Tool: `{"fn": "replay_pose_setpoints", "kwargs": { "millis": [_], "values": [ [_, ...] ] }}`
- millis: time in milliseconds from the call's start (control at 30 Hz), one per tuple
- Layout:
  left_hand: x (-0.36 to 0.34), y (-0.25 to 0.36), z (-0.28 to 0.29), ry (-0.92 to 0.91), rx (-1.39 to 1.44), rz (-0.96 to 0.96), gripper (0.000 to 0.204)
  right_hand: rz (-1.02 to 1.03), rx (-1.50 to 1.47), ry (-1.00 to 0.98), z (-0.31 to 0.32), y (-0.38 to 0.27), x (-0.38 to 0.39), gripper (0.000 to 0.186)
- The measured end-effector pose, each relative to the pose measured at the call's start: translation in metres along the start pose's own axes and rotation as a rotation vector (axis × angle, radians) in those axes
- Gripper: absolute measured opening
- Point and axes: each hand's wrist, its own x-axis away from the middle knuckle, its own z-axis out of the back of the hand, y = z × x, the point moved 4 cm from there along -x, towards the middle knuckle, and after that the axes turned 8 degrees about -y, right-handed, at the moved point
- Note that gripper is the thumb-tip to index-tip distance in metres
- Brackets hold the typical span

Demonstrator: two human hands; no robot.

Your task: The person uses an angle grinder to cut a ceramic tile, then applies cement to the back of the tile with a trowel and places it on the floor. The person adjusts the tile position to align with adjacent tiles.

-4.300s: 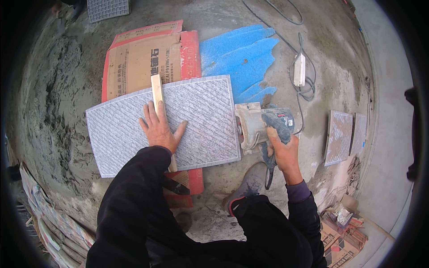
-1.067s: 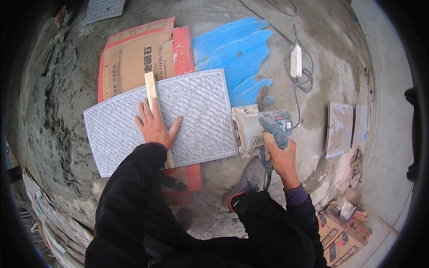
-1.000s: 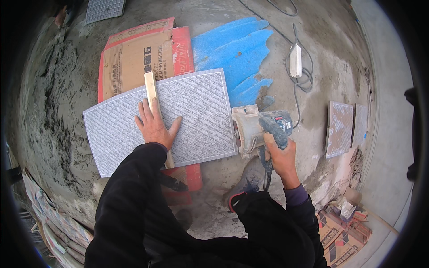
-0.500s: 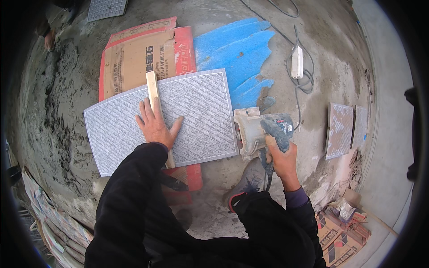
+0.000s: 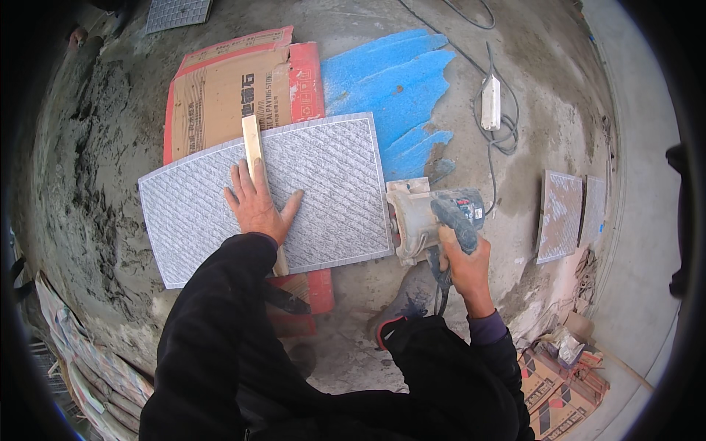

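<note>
My left hand lies with spread fingers across a wooden strip and the large grey textured tile under it. The strip runs lengthwise over the tile, past both its far and near edges. My right hand is wrapped around the rear handle of a dusty handheld stone cutter. The cutter sits at the tile's right edge; its blade is mostly hidden from view. Beneath the tile is a flattened brown and red cardboard box.
Blue powder or paint covers the floor behind the cutter. A white power strip and looped cable lie at the right. Two tile pieces stand farther right. Wet mortar spreads at the left; cartons lie near right.
Another person's hand at the far left has moved up toward the picture's rim. Both my hands, the tile and the cutter look almost unmoved.
</note>
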Motion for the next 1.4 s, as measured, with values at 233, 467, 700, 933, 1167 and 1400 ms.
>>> {"fn": "replay_pose_setpoints", "kwargs": {
  "millis": [233, 467, 700, 933, 1167, 1400],
  "values": [
    [-0.0003, 0.0008, 0.0004, 0.002, -0.007, -0.001, 0.107, -0.011, -0.018, 0.012, 0.0002, 0.0008, 0.0026, 0.024],
    [0.0, 0.0005, -0.0005, 0.016, -0.014, -0.013, 0.108, -0.028, -0.01, 0.017, 0.0007, 0.0012, 0.0041, 0.025],
    [0.0, -0.0003, -0.0015, 0.016, 0.002, -0.017, 0.108, -0.013, 0.002, 0.017, 0.0011, 0.0016, 0.0039, 0.026],
    [-0.0002, -0.0003, -0.0015, 0.008, 0.019, -0.007, 0.107, 0.0, 0.004, 0.015, 0.0003, 0.0024, 0.0056, 0.025],
    [-0.0006, 0.0003, -0.0015, 0.016, -0.004, -0.008, 0.107, -0.012, -0.014, 0.025, 0.002, 0.004, 0.0072, 0.026],
    [-0.0009, 0.0006, -0.0017, 0.006, 0.0, -0.003, 0.107, -0.02, -0.017, 0.02, 0.0035, 0.005, 0.009, 0.028]
  ]
}}
